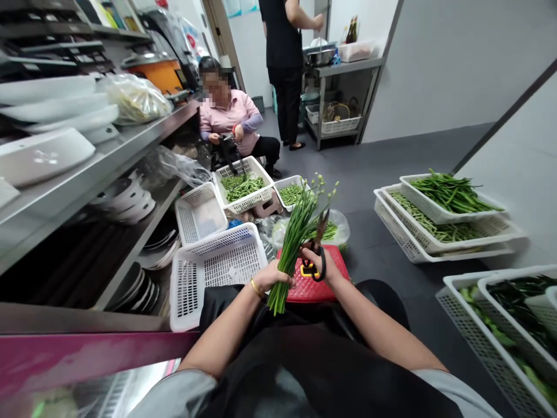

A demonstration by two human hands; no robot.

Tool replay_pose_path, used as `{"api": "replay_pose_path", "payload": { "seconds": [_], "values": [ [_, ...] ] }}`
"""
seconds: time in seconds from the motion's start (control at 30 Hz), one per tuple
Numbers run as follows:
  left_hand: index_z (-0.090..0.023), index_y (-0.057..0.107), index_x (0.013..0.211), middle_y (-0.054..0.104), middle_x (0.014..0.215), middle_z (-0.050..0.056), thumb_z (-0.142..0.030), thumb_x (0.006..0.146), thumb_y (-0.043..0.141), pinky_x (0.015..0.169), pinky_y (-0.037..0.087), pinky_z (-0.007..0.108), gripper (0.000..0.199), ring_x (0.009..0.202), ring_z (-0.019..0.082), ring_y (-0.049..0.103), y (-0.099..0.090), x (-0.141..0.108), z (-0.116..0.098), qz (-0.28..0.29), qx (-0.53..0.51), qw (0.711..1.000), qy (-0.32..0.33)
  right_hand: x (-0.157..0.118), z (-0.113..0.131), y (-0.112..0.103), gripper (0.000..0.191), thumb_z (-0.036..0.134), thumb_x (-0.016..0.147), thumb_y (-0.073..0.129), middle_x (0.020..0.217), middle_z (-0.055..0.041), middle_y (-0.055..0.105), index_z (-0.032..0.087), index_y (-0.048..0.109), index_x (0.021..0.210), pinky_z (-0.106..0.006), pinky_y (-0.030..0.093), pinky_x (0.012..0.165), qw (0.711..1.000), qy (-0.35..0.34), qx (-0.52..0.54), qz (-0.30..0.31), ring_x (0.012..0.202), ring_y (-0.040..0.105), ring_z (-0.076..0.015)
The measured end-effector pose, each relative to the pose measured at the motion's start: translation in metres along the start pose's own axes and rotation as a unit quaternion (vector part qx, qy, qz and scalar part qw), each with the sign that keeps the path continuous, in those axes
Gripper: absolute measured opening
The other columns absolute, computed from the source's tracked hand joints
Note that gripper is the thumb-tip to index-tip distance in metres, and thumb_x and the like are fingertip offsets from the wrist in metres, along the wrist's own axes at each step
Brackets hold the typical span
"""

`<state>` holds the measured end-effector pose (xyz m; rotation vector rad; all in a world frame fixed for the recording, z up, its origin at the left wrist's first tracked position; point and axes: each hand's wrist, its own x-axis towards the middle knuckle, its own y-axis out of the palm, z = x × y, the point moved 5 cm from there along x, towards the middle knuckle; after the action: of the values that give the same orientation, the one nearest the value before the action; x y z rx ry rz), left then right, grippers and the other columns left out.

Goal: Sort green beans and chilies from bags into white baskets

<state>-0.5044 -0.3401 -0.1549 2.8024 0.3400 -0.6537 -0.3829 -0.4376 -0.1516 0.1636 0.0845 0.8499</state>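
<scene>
A long bunch of green flowering chives [299, 223] stands slanted in front of me, with small pale buds at its upper end. My left hand [275, 276] is wrapped round its lower stems, whose ends stick out below the fist. In my right hand [325, 266] is a pair of scissors [321, 227] with black handles. Its dark, worn blades point upward, close beside the chives; whether they touch cannot be made out. Under both hands lies a red quilted, seat-like thing [337, 267]. Behind the scissors, a clear plastic bag [342, 230] holds more green stems.
A bare white basket [187, 290] stands at my left, below metal shelving [143, 130] with dishes. Ahead, a seated person [230, 110] works at a basket of cut green pieces [256, 204]. Another person [285, 64] stands behind. Stacked vegetable baskets [435, 247] line the right.
</scene>
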Motion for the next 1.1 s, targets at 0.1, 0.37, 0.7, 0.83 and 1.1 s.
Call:
{"api": "replay_pose_path", "payload": {
  "seconds": [0.1, 0.37, 0.7, 0.83, 1.1],
  "values": [
    [-0.009, 0.063, 0.087, 0.069, 0.066, 0.005, -0.012, 0.048, 0.07, 0.051, 0.049, 0.025, 0.04, 0.05, 0.015, 0.062, -0.002, -0.006, -0.007, 0.044, -0.04, 0.998, 0.01, -0.019, 0.005, -0.028, 0.047, 0.064, 0.066, 0.068, 0.059, -0.0008, 0.059, 0.019, 0.057, 0.071, -0.032, 0.05, 0.059, 0.998, 0.047, -0.038, 0.031, 0.055, 0.057, -0.0168],
    [-0.01, 0.061, 0.119, 0.051, 0.048, -0.005, -0.025, 0.057, 0.065, 0.038, 0.036, 0.021, 0.064, 0.033, 0.009, 0.043, 0.0, -0.027, -0.017, 0.165, -0.163, 0.971, 0.052, -0.058, 0.023, -0.094, 0.05, 0.069, 0.071, 0.06, 0.052, 0.0033, 0.046, 0.021, 0.05, 0.063, -0.025, 0.038, 0.048, 0.967, 0.061, -0.227, 0.099, 0.049, 0.044, -0.012],
    [-0.01, 0.061, 0.061, 0.055, 0.045, 0.003, -0.025, 0.052, 0.068, 0.036, 0.038, 0.022, 0.019, 0.035, 0.012, 0.049, -0.02, -0.031, -0.001, 0.119, -0.093, 0.988, 0.01, -0.047, 0.048, -0.106, 0.048, 0.067, 0.085, 0.038, 0.083, -0.0073, 0.07, 0.023, 0.058, 0.086, -0.033, 0.049, 0.072, 0.893, -0.013, -0.415, 0.174, 0.077, 0.065, -0.0231],
    [-0.008, 0.063, 0.061, 0.058, 0.047, 0.004, -0.022, 0.049, 0.069, 0.033, 0.038, 0.021, 0.02, 0.034, 0.013, 0.05, -0.026, -0.035, 0.0, 0.092, -0.057, 0.994, -0.008, -0.04, 0.044, -0.122, 0.044, 0.061, 0.088, 0.034, 0.091, -0.0077, 0.071, 0.024, 0.057, 0.088, -0.034, 0.05, 0.076, 0.873, 0.003, -0.462, 0.156, 0.084, 0.067, -0.0243],
    [-0.009, 0.063, 0.058, 0.059, 0.046, 0.005, -0.024, 0.048, 0.072, 0.032, 0.036, 0.021, 0.02, 0.033, 0.013, 0.05, -0.029, -0.046, 0.002, 0.116, -0.022, 0.993, -0.03, -0.024, 0.043, -0.152, 0.043, 0.059, 0.089, 0.036, 0.092, -0.0074, 0.072, 0.025, 0.062, 0.091, -0.036, 0.051, 0.076, 0.834, 0.034, -0.535, 0.131, 0.088, 0.068, -0.0263]
  ]
}}
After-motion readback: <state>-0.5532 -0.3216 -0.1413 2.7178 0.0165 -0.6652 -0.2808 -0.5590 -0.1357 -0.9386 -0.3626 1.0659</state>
